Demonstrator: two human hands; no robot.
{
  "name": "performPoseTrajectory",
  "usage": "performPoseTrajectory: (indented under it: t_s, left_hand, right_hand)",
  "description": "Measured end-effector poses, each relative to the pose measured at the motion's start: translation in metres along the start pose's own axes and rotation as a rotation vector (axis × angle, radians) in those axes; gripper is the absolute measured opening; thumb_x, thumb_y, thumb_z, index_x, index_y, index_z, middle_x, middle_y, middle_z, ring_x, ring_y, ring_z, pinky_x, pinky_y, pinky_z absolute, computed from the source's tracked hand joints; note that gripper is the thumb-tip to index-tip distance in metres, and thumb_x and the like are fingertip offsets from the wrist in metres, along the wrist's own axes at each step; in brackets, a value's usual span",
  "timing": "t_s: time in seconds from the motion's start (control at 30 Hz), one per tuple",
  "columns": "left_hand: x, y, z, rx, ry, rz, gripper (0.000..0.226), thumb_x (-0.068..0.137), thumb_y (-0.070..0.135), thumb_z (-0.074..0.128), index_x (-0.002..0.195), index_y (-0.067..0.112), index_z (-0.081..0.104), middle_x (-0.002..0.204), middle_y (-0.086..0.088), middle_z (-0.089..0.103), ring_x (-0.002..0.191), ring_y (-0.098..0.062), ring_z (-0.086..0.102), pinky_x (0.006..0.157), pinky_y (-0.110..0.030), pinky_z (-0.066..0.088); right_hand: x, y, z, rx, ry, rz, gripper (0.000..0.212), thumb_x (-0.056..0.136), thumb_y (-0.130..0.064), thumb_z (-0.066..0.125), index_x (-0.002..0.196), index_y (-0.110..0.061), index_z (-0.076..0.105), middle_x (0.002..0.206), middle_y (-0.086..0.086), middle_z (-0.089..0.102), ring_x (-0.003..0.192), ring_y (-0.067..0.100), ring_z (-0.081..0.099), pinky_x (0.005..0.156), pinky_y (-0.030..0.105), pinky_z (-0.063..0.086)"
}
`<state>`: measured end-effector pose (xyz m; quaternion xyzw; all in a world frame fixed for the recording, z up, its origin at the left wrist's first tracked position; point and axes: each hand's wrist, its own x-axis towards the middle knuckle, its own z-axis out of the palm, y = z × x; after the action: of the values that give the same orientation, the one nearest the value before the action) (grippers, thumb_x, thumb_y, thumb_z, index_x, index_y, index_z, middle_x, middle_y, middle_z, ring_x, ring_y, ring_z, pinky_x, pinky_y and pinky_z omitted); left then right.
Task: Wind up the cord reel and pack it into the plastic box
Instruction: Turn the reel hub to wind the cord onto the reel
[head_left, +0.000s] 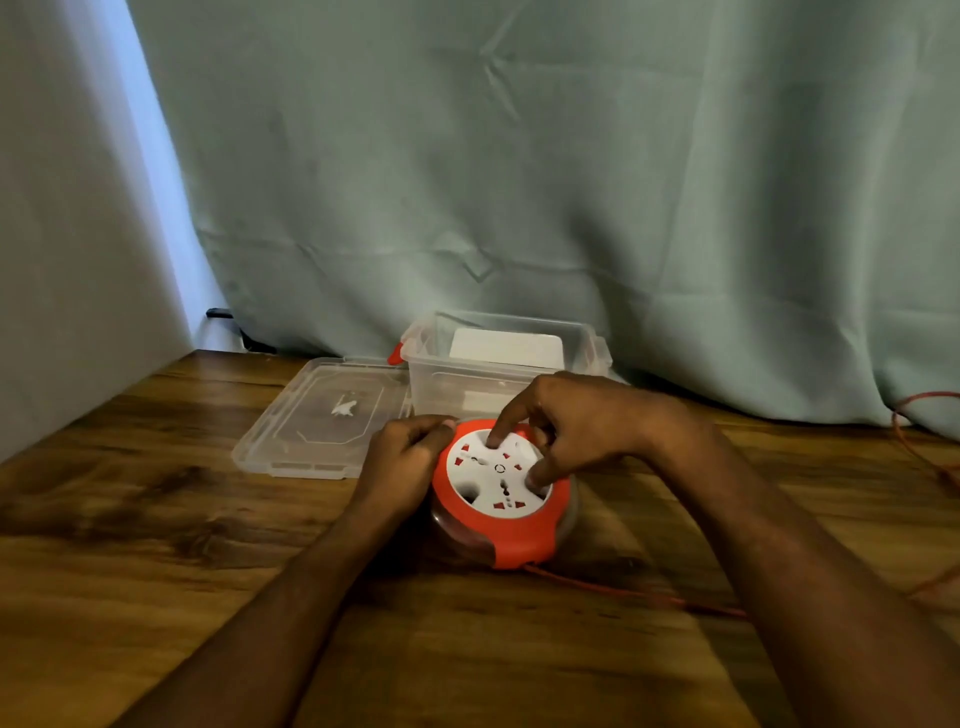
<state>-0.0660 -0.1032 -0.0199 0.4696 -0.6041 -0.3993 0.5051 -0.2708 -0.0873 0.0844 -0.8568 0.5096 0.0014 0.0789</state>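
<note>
A round cord reel (506, 525) with an orange rim and a white socket face stands on the wooden table, tilted toward me. My left hand (402, 457) grips its left rim with curled fingers. My right hand (566, 428) sits on the white face, with its index finger and thumb pressed into recesses there. An orange cord (639, 595) runs from the reel's base to the right and passes under my right forearm. Just behind the reel stands the clear plastic box (506, 369), open, with an orange latch on its left side.
The box's clear lid (322, 421) lies flat on the table left of the box. More orange cord (924, 447) loops at the table's right edge. A pale green curtain (571, 182) hangs close behind. A white object shows inside the box.
</note>
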Motion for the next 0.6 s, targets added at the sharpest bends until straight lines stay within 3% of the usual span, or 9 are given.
performPoseTrajectory:
  t_s: [0.07,0.17,0.3,0.37,0.47,0.6]
  left_hand:
    - [-0.001,0.001,-0.001,-0.002,-0.004,0.001,0.048,0.105,0.029,0.056,0.071,0.056,0.077,0.080,0.018,0.082,0.075,-0.007,0.080,0.067,-0.027,0.062]
    - [-0.002,0.002,-0.001,0.001,0.005,0.002,0.042,0.105,0.027,0.056,0.075,0.046,0.078,0.080,0.016,0.082,0.074,-0.008,0.080,0.067,-0.028,0.062]
    - [-0.001,0.001,-0.002,-0.003,0.007,-0.005,0.032,0.105,0.028,0.056,0.085,0.039,0.078,0.084,0.014,0.083,0.076,-0.011,0.080,0.071,-0.031,0.064]
    - [-0.001,0.001,-0.002,-0.003,0.009,-0.006,0.032,0.106,0.029,0.055,0.084,0.040,0.077,0.082,0.016,0.083,0.075,-0.009,0.080,0.070,-0.029,0.063]
    - [0.000,0.000,-0.002,-0.006,0.017,-0.008,0.034,0.106,0.028,0.055,0.082,0.041,0.077,0.078,0.019,0.082,0.074,-0.007,0.080,0.070,-0.027,0.062]
    - [-0.001,0.000,-0.002,-0.010,0.010,-0.017,0.034,0.106,0.028,0.056,0.082,0.041,0.077,0.082,0.017,0.083,0.078,-0.010,0.080,0.075,-0.031,0.064]
  right_hand:
    - [0.001,-0.001,0.003,-0.012,-0.016,0.015,0.064,0.074,-0.036,0.089,0.134,-0.041,0.066,0.111,-0.016,0.064,0.096,0.009,0.064,0.079,0.028,0.058]
    - [0.002,0.000,0.005,-0.035,0.012,0.017,0.065,0.074,-0.040,0.088,0.134,-0.044,0.065,0.112,-0.016,0.056,0.095,0.009,0.060,0.066,0.020,0.047]
    - [0.000,-0.001,0.007,-0.044,0.039,0.032,0.063,0.070,-0.051,0.088,0.128,-0.038,0.068,0.122,-0.012,0.061,0.100,0.011,0.062,0.071,0.022,0.051]
    - [0.002,-0.003,0.009,-0.070,0.050,0.053,0.055,0.068,-0.063,0.085,0.112,-0.034,0.070,0.115,-0.010,0.063,0.095,0.010,0.060,0.068,0.022,0.049]
    - [0.005,-0.008,0.014,-0.106,0.070,0.051,0.048,0.069,-0.072,0.080,0.075,-0.031,0.057,0.084,-0.013,0.064,0.078,0.008,0.063,0.055,0.022,0.041]
    - [0.006,-0.012,0.018,-0.134,0.096,0.067,0.054,0.068,-0.078,0.075,0.070,-0.028,0.053,0.078,-0.011,0.068,0.069,0.007,0.065,0.053,0.026,0.049]
